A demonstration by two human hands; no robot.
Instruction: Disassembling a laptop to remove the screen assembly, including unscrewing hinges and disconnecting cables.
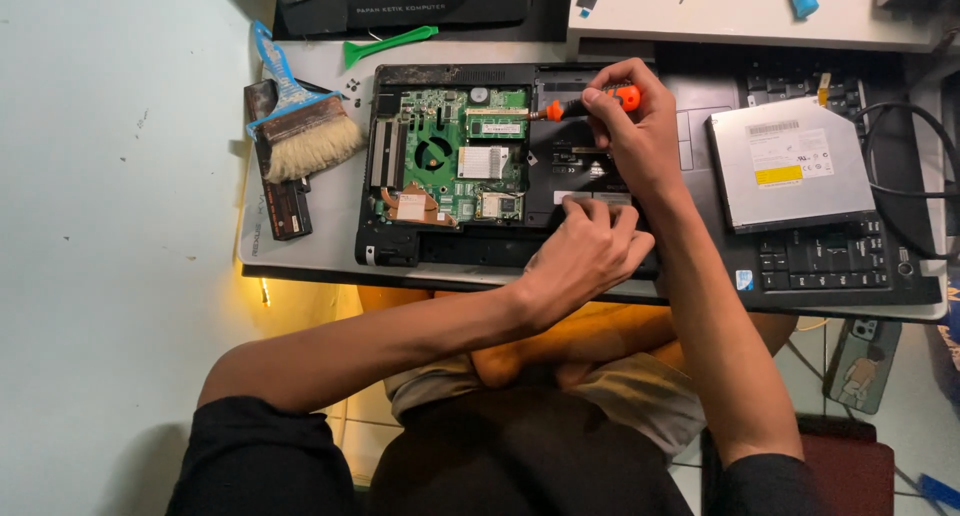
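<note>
An opened black laptop base (pixel 400 246) lies upside down on a grey table, its green circuit board (pixel 455 161) and fan exposed. My right hand (pixel 635 126) grips an orange and black screwdriver (pixel 590 103) whose tip points left at the memory module on the board. My left hand (pixel 590 251) rests with curled fingers on the laptop's near edge, pressing down on the black casing. Nothing is held in it.
A paint brush with a blue handle (pixel 300 126) lies left of the laptop over a black battery (pixel 280 201). A green pry tool (pixel 385 44) and loose screws lie behind. A silver optical drive (pixel 790 161) sits on a keyboard panel (pixel 830 256) at right.
</note>
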